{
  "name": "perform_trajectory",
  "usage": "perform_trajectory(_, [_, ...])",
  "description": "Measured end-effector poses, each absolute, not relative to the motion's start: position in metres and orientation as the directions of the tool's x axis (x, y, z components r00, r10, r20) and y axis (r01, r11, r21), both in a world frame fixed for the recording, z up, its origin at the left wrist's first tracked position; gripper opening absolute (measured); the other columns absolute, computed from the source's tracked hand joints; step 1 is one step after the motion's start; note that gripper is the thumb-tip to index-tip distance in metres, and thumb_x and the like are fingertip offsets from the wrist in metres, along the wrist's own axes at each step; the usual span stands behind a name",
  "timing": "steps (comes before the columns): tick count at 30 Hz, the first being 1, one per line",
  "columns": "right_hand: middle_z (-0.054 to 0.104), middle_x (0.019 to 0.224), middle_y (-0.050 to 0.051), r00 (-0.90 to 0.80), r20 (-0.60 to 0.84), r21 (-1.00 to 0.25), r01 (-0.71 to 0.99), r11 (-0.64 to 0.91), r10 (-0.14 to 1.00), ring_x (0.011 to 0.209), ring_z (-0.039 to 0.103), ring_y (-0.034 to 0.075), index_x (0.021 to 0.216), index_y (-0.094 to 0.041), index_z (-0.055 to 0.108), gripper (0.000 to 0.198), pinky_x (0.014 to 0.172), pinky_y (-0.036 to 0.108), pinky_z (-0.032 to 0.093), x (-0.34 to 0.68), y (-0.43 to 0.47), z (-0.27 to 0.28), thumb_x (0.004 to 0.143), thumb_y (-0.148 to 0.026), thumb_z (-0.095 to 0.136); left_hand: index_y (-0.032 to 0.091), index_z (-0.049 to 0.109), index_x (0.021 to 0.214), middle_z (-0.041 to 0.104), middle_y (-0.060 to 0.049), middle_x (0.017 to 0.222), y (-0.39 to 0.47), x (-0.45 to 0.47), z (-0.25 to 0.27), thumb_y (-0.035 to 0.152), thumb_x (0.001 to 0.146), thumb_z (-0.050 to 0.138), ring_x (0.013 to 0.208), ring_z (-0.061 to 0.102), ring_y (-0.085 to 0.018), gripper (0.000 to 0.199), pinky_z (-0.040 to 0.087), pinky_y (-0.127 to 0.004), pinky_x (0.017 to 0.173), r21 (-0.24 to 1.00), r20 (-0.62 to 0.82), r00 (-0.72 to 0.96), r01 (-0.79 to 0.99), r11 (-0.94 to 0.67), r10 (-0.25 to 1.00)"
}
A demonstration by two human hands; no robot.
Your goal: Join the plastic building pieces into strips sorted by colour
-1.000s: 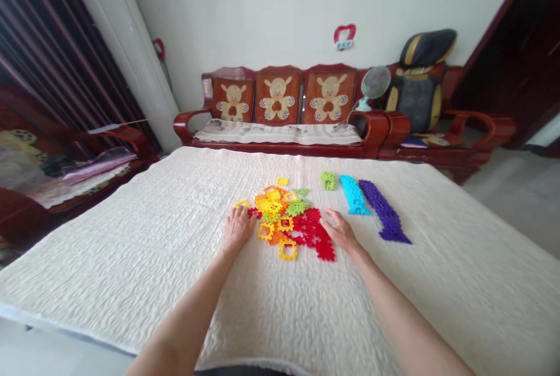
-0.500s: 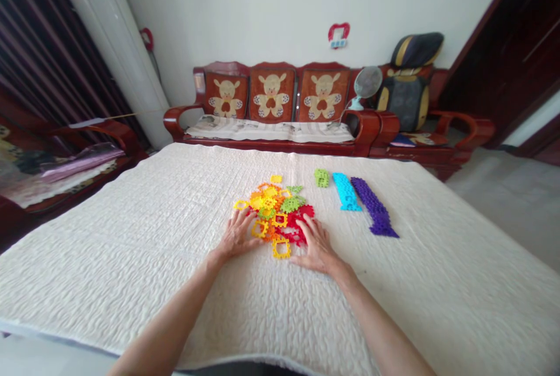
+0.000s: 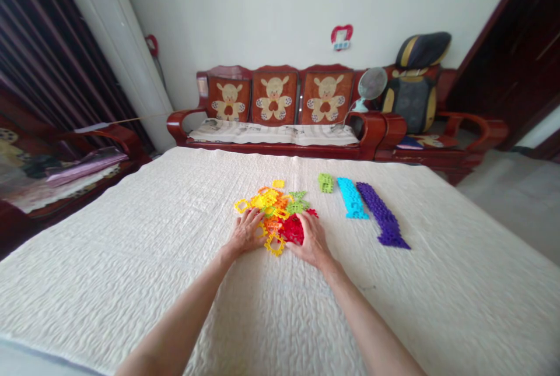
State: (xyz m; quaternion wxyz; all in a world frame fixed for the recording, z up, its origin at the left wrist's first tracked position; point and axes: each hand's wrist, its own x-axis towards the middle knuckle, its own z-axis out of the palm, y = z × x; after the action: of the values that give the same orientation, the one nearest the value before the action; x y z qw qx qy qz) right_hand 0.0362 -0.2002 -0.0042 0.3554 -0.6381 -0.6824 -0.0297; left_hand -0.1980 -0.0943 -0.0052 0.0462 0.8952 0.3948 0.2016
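A loose pile of flat plastic interlocking pieces lies on the quilted cloth. Yellow pieces (image 3: 265, 198) are at its back, green pieces (image 3: 298, 202) at the back right, orange pieces (image 3: 273, 224) in the middle and red pieces (image 3: 292, 229) at the right. My left hand (image 3: 247, 232) rests against the pile's left side, fingers spread over its edge. From the right, my right hand (image 3: 311, 241) touches the red pieces, its fingers apart and curved around them. A yellow square frame (image 3: 275, 244) lies between the two hands, nearest me. Fingers hide some pieces.
Right of the pile lie a green block (image 3: 325, 183), a light-blue row of joined pieces (image 3: 352, 198) and a longer purple one (image 3: 383, 215). A cream quilted cloth (image 3: 131, 259) covers the table. Behind it stand a wooden sofa (image 3: 371, 131) and a small fan (image 3: 372, 84).
My hands have moved closer together, pushing the pile inward. The red pieces and the front yellow frame have shifted left. The view has tilted slightly.
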Motion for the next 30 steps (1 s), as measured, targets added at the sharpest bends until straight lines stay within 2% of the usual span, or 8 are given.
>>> perform_trajectory(5, [0.047,0.142,0.020,0.081,0.548,-0.420,0.888,0.190,0.833,0.134,0.041,0.038,0.140,-0.015,0.041,0.084,0.108,0.062,0.035,0.039,-0.188,-0.007,0.067,-0.042,0.074,0.027,0.050,0.138,0.049,-0.012,0.144,-0.086,-0.187,-0.004,0.048,0.081,0.064,0.134,0.039,-0.034,0.062,0.040,-0.052,0.103,0.271,0.355,0.556,0.708,-0.652,0.752])
perform_trajectory(10, [0.046,0.143,0.021,0.097,0.548,-0.421,0.890,0.174,0.831,0.133,0.041,0.038,0.141,-0.015,0.040,0.083,0.106,0.060,0.038,0.044,-0.179,-0.005,0.069,-0.040,0.073,0.023,0.051,0.137,0.052,-0.014,0.138,-0.075,-0.174,-0.004,0.044,0.080,0.065,0.130,0.043,-0.034,0.063,0.041,-0.052,0.103,0.299,0.368,0.578,0.668,-0.681,0.728])
perform_trajectory(18, [0.049,0.139,0.020,0.129,0.578,-0.444,0.878,0.178,0.806,0.131,0.044,0.035,0.141,-0.015,0.038,0.077,0.105,0.056,0.040,0.050,-0.173,-0.005,0.075,-0.039,0.069,0.024,0.053,0.135,0.057,-0.012,0.134,-0.065,-0.155,-0.013,0.034,0.081,0.065,0.128,0.045,-0.032,0.056,0.037,-0.051,0.110,0.352,0.475,0.517,0.630,-0.692,0.712])
perform_trajectory(25, [0.048,0.141,0.019,0.149,0.595,-0.485,0.850,0.205,0.790,0.132,0.044,0.034,0.144,-0.017,0.033,0.077,0.106,0.056,0.040,0.050,-0.171,-0.006,0.078,-0.039,0.067,0.023,0.057,0.130,0.060,-0.013,0.129,-0.052,-0.150,-0.015,0.040,0.083,0.065,0.124,0.050,-0.032,0.051,0.041,-0.049,0.106,0.403,0.481,0.493,0.610,-0.682,0.725])
perform_trajectory(30, [0.050,0.139,0.018,0.203,0.583,-0.537,0.823,0.185,0.787,0.130,0.046,0.034,0.144,-0.019,0.033,0.076,0.105,0.056,0.040,0.050,-0.173,-0.002,0.079,-0.043,0.066,0.022,0.054,0.133,0.059,-0.014,0.130,-0.047,-0.149,-0.012,0.040,0.082,0.064,0.125,0.051,-0.030,0.055,0.041,-0.049,0.107,0.461,0.505,0.484,0.548,-0.698,0.714])
